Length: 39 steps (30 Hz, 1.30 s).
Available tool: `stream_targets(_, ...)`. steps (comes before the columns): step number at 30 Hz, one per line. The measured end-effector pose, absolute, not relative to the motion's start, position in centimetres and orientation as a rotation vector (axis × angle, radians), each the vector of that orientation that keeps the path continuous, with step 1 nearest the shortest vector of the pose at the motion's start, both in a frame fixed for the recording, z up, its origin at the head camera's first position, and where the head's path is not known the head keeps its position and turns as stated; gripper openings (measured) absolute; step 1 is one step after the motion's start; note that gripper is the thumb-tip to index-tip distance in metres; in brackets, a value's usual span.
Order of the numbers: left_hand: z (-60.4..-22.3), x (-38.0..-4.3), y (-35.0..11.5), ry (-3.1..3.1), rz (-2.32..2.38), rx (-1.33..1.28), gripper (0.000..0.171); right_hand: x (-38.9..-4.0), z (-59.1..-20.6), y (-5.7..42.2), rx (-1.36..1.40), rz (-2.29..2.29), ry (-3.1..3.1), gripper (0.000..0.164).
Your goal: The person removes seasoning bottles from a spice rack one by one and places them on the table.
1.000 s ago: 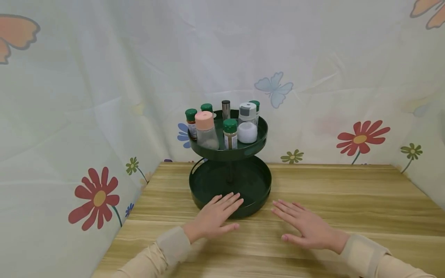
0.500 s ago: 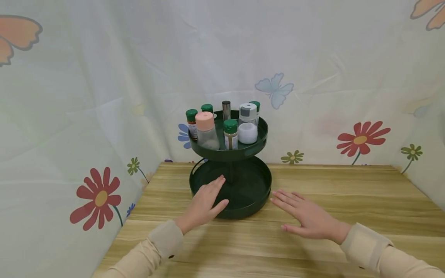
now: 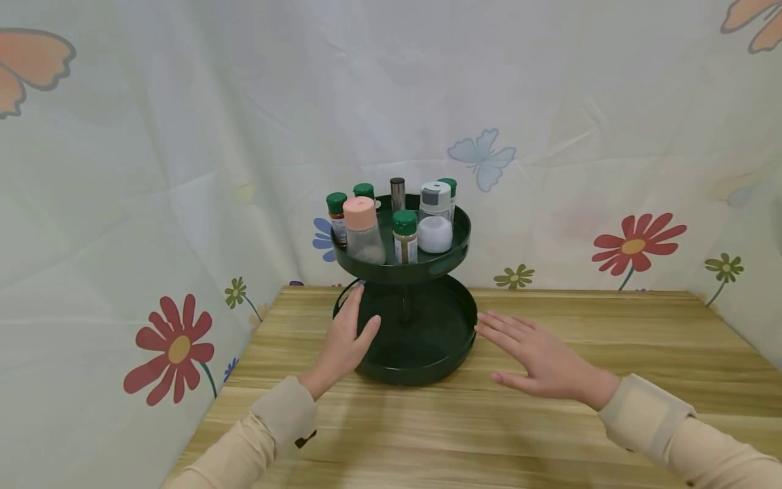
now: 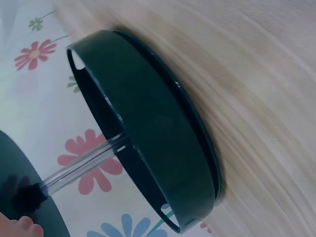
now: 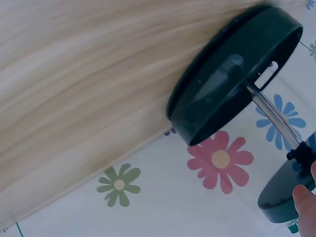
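Note:
A dark green two-tier round rack (image 3: 406, 375) stands on the table, its lower tray bare. On the upper tray (image 3: 400, 274) are a pink-capped clear bottle (image 3: 364, 234), a green-capped spice jar (image 3: 405, 238), a small white round jar (image 3: 435, 235) and a bottle with a white and grey cap (image 3: 436, 197). My left hand (image 3: 343, 343) is raised in front of the rack's left side, fingers straight, thumb apart. My right hand (image 3: 544, 360), also with straight fingers, has its fingertips close to the lower tray's right rim. The left wrist view shows the lower tray (image 4: 143, 113) from the side.
More green-capped jars (image 3: 337, 217) and a slim dark metallic cylinder (image 3: 398, 195) stand farther back on the upper tray. Behind the wood-grain table (image 3: 586, 333) hangs a white curtain (image 3: 391, 88) printed with flowers and butterflies.
My left hand has swung up and leftward from the lower tray's front to its left side, turning onto its edge. The right hand has risen a little. Rack and bottles are unmoved.

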State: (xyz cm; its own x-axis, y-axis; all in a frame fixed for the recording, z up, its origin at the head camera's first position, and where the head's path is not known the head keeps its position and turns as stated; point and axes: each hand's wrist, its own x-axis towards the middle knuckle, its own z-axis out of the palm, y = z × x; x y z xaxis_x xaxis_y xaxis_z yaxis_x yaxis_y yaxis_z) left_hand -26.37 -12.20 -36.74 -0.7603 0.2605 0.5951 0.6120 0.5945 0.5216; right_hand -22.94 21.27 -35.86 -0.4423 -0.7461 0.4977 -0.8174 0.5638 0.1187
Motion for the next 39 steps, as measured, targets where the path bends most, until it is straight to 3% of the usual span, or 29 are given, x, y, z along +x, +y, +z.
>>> stream_targets(39, -32.1, -29.0, -12.2, -2.352, -1.386, -0.393, 0.070, -24.9, -30.4, 18.2, 1.159, 0.424, -2.327, 0.063)
